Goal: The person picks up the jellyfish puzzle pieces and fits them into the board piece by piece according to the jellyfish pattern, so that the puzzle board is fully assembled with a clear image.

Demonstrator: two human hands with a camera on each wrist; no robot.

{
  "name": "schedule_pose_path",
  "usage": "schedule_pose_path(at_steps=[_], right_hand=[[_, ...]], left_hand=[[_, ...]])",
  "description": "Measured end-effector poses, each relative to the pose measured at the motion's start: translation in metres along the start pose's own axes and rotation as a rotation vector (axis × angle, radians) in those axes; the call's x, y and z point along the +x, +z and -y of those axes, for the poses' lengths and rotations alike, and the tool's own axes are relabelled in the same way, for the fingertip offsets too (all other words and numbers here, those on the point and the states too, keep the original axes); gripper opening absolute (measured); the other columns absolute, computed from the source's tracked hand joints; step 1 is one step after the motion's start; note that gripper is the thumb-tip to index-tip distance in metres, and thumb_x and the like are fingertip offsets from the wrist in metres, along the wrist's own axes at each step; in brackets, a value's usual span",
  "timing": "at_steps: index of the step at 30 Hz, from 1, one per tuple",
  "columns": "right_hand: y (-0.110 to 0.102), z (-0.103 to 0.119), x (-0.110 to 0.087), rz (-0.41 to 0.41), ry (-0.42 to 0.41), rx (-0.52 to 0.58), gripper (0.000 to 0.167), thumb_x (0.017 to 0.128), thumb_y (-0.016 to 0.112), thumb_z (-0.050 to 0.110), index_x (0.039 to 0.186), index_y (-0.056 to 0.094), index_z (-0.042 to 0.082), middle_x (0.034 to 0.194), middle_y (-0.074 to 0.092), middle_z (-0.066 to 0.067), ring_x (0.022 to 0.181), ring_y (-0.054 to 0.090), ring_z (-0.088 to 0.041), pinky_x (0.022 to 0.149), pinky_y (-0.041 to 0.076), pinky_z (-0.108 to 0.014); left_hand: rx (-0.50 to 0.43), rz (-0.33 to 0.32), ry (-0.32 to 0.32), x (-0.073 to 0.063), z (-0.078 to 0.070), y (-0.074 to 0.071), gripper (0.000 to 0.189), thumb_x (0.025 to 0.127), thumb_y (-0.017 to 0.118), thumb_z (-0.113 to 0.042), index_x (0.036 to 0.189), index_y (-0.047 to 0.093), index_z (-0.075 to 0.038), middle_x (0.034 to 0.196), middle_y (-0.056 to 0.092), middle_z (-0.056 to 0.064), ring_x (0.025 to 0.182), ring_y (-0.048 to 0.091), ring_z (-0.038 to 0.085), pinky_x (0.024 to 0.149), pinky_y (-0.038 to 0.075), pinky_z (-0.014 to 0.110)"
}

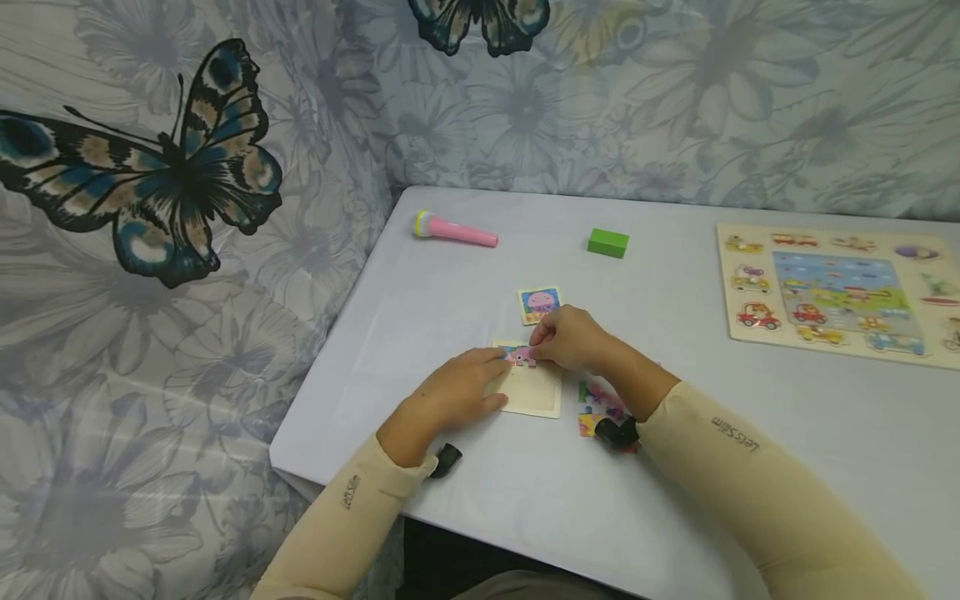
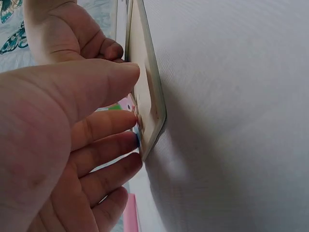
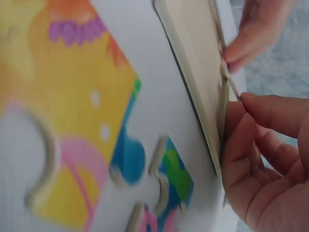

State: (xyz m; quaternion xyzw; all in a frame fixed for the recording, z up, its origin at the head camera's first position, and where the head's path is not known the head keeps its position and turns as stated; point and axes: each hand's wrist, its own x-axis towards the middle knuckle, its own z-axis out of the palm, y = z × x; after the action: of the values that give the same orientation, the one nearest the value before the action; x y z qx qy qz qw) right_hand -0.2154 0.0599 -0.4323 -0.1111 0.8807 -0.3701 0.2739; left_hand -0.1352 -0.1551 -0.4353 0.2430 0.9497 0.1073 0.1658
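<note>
A small wooden puzzle tray lies on the white table in the middle of the head view. My left hand lies at its left side, the fairly straight fingertips touching the tray and puzzle pieces at its top; the left wrist view shows thumb and fingers along the tray's edge. Between right thumb and forefinger I pinch a pink puzzle piece, seen edge-on in the right wrist view, one side raised. My right hand is above the tray's upper right corner. Loose puzzle pieces lie beneath the right forearm.
A small picture card with a pink figure lies just beyond the tray. Farther back are a pink toy microphone and a green block. A wooden vehicle puzzle board occupies the right side. Patterned cloth hangs behind and left.
</note>
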Motion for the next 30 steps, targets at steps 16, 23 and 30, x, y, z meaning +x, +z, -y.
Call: schedule_pose_path(at_steps=[16,23,30], right_hand=[[0.008,0.015,-0.002,-0.044,0.0,-0.252,0.008,0.093,0.073,0.018,0.093,0.078,0.012,0.091,0.071,-0.004,0.086,0.062,-0.021,0.068,0.051,-0.027],[0.006,0.01,-0.003,-0.098,-0.055,-0.323,0.005,0.092,0.073,0.016,0.09,0.076,0.013,0.09,0.069,-0.004,0.086,0.06,-0.022,0.072,0.05,-0.031],[-0.024,-0.007,-0.024,-0.151,-0.062,-0.361,0.014,0.092,0.071,0.014,0.104,0.076,0.009,0.098,0.069,-0.01,0.09,0.06,-0.027,0.08,0.052,-0.04]], left_hand=[[0.116,-0.028,0.022,0.009,-0.009,-0.005,0.057,0.1,0.064,-0.039,0.149,0.054,-0.013,0.134,0.056,0.002,0.119,0.054,0.018,0.101,0.049,0.034],[0.14,-0.009,0.007,0.011,-0.013,-0.005,0.058,0.1,0.064,-0.041,0.15,0.053,-0.012,0.135,0.055,0.001,0.12,0.053,0.018,0.103,0.048,0.033],[0.142,-0.003,-0.026,0.011,-0.012,-0.004,0.06,0.101,0.063,-0.043,0.151,0.051,-0.013,0.143,0.052,0.002,0.126,0.052,0.017,0.107,0.046,0.034]])
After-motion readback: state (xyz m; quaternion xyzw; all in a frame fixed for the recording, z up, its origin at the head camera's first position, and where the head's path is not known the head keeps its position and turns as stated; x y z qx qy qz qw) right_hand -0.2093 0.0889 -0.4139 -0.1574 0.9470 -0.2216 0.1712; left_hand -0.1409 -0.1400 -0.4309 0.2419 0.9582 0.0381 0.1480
